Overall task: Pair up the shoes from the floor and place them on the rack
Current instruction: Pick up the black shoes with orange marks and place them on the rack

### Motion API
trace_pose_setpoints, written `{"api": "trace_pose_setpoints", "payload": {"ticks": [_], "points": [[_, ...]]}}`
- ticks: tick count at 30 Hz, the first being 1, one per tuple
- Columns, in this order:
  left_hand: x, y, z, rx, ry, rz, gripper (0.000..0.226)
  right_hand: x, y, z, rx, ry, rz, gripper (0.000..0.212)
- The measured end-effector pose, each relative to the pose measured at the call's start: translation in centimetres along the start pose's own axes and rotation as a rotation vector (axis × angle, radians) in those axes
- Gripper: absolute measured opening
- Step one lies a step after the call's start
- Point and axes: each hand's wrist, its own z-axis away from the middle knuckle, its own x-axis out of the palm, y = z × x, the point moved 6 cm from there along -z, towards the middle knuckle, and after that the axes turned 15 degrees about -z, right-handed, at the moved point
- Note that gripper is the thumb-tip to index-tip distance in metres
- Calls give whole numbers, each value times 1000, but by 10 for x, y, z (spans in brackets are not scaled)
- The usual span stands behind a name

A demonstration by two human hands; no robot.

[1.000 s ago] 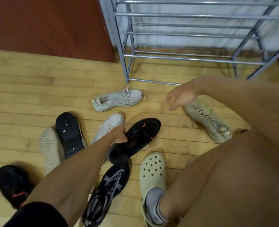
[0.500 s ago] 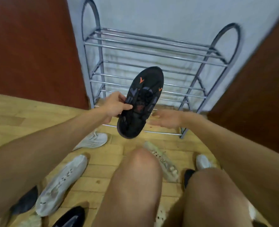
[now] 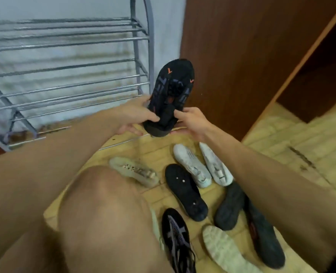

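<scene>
A black shoe (image 3: 171, 97) with small orange marks is held up in the air by both hands, its toe pointing up. It is gripped near the heel end. The left hand (image 3: 135, 117) is closed on its left side, with the thumb laid over the shoe. The right hand (image 3: 192, 121) is pressed on its right side, with the fingers pinched on the edge.

The metal rack (image 3: 68, 75) is seen just behind and to the left of the shoe. Its bars are bare. A brown wooden panel (image 3: 242, 56) is seen behind the shoe on the right.

More shoes are spread on the wooden floor (image 3: 281, 138) below the hands. Two white shoes (image 3: 202, 166) are laid side by side. A black sole (image 3: 185, 192) is turned up next to them. A tan shoe (image 3: 133, 172) is seen by the bare knee (image 3: 104, 213).
</scene>
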Motion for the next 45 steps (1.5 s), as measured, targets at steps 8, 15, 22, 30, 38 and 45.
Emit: {"api": "trace_pose_setpoints", "payload": {"ticks": [8, 15, 22, 30, 38, 45], "points": [[107, 13, -11, -145, -143, 116, 27, -83, 31, 40, 14, 63, 96, 41], [184, -49, -4, -230, -161, 334, 34, -147, 89, 70, 203, 155, 114, 39], [207, -73, 13, -216, -231, 188, 26, -224, 198, 138, 445, 360, 165, 37], [245, -87, 14, -252, -248, 138, 23, -211, 292, 158, 549, 426, 206, 20], [201, -163, -4, -445, -18, 158, 23, -155, 321, 80, 586, 360, 506, 54], [185, -178, -8, -509, 55, 259, 24, -135, 328, 50, 574, 321, 719, 75]]}}
